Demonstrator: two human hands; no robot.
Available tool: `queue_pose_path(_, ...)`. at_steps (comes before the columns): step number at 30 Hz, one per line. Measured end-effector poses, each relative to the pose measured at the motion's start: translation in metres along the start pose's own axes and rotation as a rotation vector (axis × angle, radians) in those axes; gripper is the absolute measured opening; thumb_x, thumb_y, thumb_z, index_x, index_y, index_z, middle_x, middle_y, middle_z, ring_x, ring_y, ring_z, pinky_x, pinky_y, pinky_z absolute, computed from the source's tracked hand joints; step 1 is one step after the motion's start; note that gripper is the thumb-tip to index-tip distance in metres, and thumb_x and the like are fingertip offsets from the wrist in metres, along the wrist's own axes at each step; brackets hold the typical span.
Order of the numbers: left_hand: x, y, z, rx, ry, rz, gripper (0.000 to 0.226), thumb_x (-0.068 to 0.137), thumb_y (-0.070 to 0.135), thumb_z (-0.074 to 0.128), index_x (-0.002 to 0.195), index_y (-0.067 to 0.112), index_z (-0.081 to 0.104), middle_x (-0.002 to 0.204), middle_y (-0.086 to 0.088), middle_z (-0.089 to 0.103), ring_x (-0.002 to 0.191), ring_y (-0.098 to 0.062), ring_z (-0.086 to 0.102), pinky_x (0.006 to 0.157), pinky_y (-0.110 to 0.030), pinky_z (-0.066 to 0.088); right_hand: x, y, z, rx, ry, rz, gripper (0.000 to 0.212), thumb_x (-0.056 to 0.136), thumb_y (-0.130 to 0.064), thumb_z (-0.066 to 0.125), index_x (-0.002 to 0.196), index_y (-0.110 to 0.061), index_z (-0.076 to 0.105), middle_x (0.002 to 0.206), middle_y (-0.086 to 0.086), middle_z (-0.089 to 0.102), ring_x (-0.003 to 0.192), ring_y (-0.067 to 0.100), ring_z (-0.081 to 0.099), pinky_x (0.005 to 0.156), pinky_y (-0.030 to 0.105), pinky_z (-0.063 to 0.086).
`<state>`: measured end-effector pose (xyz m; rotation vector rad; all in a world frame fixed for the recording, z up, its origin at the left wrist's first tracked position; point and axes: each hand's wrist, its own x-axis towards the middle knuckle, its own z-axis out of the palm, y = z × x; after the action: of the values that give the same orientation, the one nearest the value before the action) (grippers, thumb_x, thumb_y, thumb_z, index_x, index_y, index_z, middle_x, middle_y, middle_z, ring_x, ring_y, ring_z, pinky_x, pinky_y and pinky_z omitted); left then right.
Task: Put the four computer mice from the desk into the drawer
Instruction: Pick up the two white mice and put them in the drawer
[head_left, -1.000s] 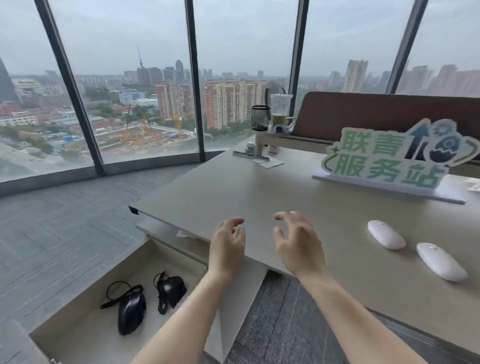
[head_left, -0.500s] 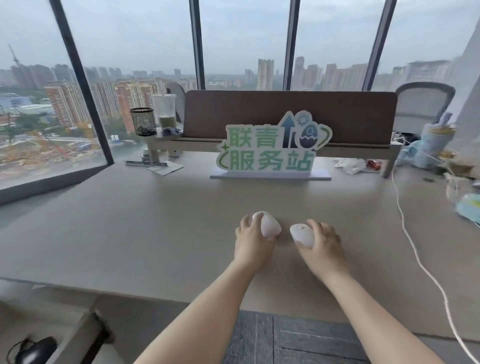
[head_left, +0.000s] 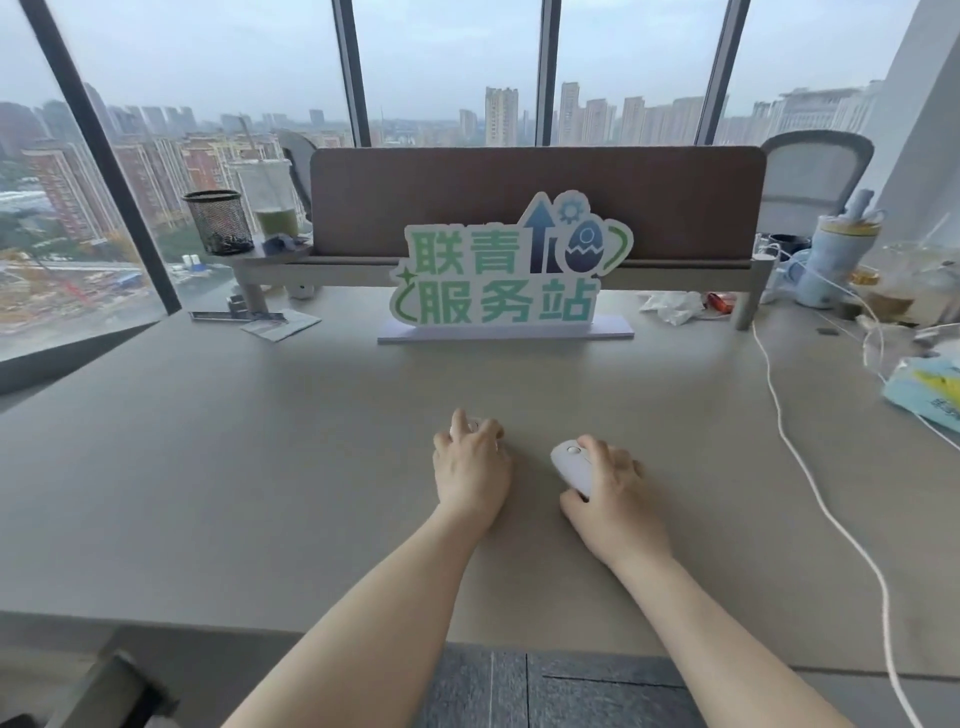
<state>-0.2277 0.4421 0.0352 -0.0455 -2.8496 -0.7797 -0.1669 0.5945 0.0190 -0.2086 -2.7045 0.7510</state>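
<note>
Two white computer mice are on the grey desk (head_left: 260, 467), in front of the green sign. My left hand (head_left: 470, 467) covers the left white mouse (head_left: 471, 427), fingers curled around it, so only a sliver shows. My right hand (head_left: 610, 480) grips the right white mouse (head_left: 570, 465) from its right side, with the mouse's left half and scroll wheel in sight. Both mice look low at the desk surface. The drawer's edge (head_left: 104, 686) shows at the bottom left corner; its inside is out of view.
A green-lettered sign (head_left: 506, 275) stands behind the hands, before a brown divider (head_left: 535, 200). A white cable (head_left: 810, 467) trails down the desk's right side. Cups, a tissue pack (head_left: 930, 387) and clutter sit far right; a mesh pen holder (head_left: 218, 221) far left.
The view turned from the open drawer with two black mice to the desk. Both hands reached the white mice and closed on them; the left hand now covers its mouse more.
</note>
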Motion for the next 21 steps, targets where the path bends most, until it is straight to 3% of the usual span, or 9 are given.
queue_pose_path(5, -0.030, -0.042, -0.034, -0.088, 0.055, -0.035, 0.048, 0.086, 0.020, 0.049, 0.133, 0.029, 0.050, 0.154, -0.007, 0.030, 0.127, -0.036, 0.040, 0.102, -0.039, 0.039, -0.024, -0.037, 0.003, 0.154, 0.025, -0.038, 0.052, 0.073, -0.010, 0.064, 0.123, -0.020, 0.050, 0.120, 0.013, 0.052, 0.106, 0.036, 0.051, 0.081, 0.038, 0.044)
queue_pose_path(11, -0.093, -0.134, -0.118, -0.152, 0.273, -0.131, 0.047, 0.083, 0.017, 0.056, 0.129, 0.022, 0.055, 0.149, -0.007, 0.040, 0.125, -0.037, 0.044, 0.099, -0.035, 0.037, -0.081, -0.148, 0.038, 0.335, -0.047, -0.277, 0.049, 0.079, -0.016, 0.062, 0.126, -0.027, 0.050, 0.122, 0.005, 0.050, 0.105, 0.026, 0.053, 0.075, 0.029, 0.039)
queue_pose_path(15, -0.157, -0.237, -0.183, -0.138, 0.402, -0.301, 0.044, 0.080, 0.018, 0.060, 0.124, 0.019, 0.057, 0.142, -0.009, 0.048, 0.124, -0.035, 0.048, 0.101, -0.039, 0.040, -0.133, -0.239, 0.080, 0.401, -0.244, -0.474, 0.049, 0.084, -0.021, 0.061, 0.130, -0.029, 0.047, 0.126, 0.004, 0.048, 0.106, 0.024, 0.052, 0.075, 0.028, 0.040)
queue_pose_path(18, -0.201, -0.296, -0.206, -0.129, 0.416, -0.444, 0.028, 0.076, 0.019, 0.056, 0.104, 0.018, 0.058, 0.119, -0.004, 0.058, 0.108, -0.030, 0.053, 0.087, -0.037, 0.043, -0.165, -0.281, 0.111, 0.416, -0.379, -0.564, 0.046, 0.084, -0.025, 0.059, 0.128, -0.033, 0.045, 0.123, 0.004, 0.048, 0.106, 0.025, 0.053, 0.073, 0.031, 0.046)
queue_pose_path(21, -0.254, -0.369, -0.226, -0.042, 0.388, -0.696, 0.023, 0.077, 0.017, 0.053, 0.099, 0.014, 0.058, 0.116, -0.007, 0.059, 0.110, -0.027, 0.051, 0.089, -0.036, 0.038, -0.212, -0.334, 0.150, 0.377, -0.581, -0.646, 0.046, 0.087, -0.028, 0.055, 0.130, -0.034, 0.041, 0.123, 0.004, 0.047, 0.105, 0.024, 0.053, 0.074, 0.033, 0.049)
